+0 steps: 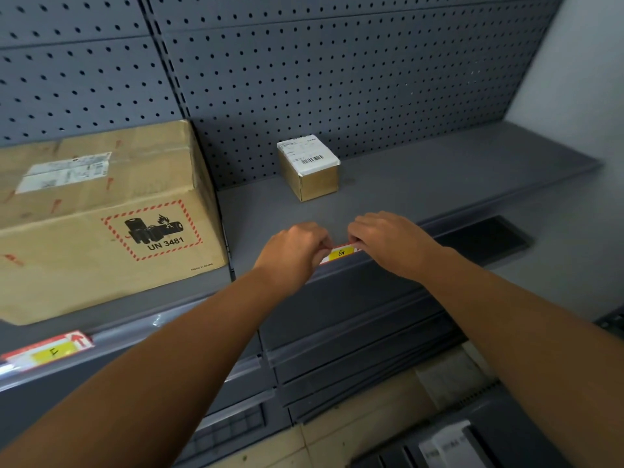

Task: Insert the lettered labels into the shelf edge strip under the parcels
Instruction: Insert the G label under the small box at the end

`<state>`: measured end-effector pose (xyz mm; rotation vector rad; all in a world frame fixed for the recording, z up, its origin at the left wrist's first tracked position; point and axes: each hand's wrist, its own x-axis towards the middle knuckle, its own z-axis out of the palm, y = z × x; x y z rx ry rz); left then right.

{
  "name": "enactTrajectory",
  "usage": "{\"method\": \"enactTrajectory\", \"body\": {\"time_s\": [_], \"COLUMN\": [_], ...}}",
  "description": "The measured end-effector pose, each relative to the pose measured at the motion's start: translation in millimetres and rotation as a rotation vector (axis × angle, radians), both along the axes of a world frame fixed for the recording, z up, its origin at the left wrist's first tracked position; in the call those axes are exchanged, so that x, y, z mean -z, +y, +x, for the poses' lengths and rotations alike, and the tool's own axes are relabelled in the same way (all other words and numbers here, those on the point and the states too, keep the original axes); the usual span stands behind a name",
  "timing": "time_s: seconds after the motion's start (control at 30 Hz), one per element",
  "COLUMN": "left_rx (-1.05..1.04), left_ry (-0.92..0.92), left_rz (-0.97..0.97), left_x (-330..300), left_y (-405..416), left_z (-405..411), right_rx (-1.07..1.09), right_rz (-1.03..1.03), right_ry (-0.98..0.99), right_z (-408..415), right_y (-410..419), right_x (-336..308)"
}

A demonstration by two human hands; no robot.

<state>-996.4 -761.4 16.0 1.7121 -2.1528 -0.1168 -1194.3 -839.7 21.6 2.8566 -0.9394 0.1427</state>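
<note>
Both hands meet at the near edge of the grey shelf, working a label marked G, a yellow patch on a red-and-white card, at the shelf edge strip. The left hand has its fingers curled and pinches the label's left end; the right hand, fingers likewise curled, pinches its right end, so only the middle of the label shows between them. Whether the label is fully seated in the strip cannot be told. Farther back on the same shelf, just beyond the hands, stands a small cardboard parcel with a white barcode sticker on top. To the left, on the neighbouring shelf, sits a large cardboard box bearing a UN 3481 battery warning mark. In the strip below that box, near left, sits a label marked F. Grey pegboard backs the shelves.
</note>
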Motion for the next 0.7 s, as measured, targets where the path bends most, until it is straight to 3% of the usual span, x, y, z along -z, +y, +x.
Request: {"method": "enactTrajectory", "body": {"time_s": [0.23, 0.4, 0.6, 0.7], "left_rx": [-0.02, -0.036, -0.038, -0.039], "left_ry": [0.011, -0.002, 0.008, 0.025], "left_rz": [0.001, 0.004, -0.02, -0.016], "left_x": [-0.3, -2.1, -8.4, -10.1], "left_y": [-1.2, -1.7, 2.9, 6.8], "left_z": [0.8, 2.4, 3.1, 11.6], "right_rx": [0.009, 0.003, -0.028, -0.063], "right_rz": [0.104, 0.136, 0.026, -0.034], "right_ry": [-0.039, -0.242, -0.42, -0.418], "right_z": [-0.7, -7.5, -25.9, -31.3], "right_y": [0.4, 6.8, 15.7, 17.4], "right_x": [1.2, 11.7, 34.7, 44.3]}}
